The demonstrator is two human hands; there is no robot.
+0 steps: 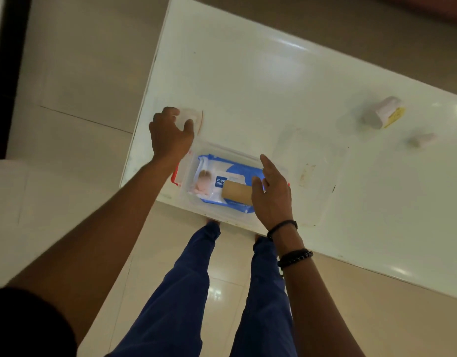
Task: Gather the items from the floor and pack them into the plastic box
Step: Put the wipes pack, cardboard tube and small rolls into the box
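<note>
A clear plastic box (pixel 186 173) with red latches stands at the near left corner of a white table (pixel 248 86). Inside it lie a blue and white pack of wet wipes (pixel 212 176) and, on top of the pack, a brown cardboard roll (pixel 237 193). My right hand (pixel 272 194) hovers over the box's right side with fingers apart, its thumb next to the end of the roll. My left hand (pixel 170 135) is curled around a small translucent object (pixel 191 115) with an orange edge, which rests on the table beyond the box and is mostly hidden by the fingers.
A white and yellow item (pixel 383 112) and a smaller white item (pixel 424 139) lie at the table's far right. A clear flat lid-like sheet (pixel 315 161) rests just right of the box. My legs in blue trousers stand on the tiled floor (pixel 67 73) below the table edge.
</note>
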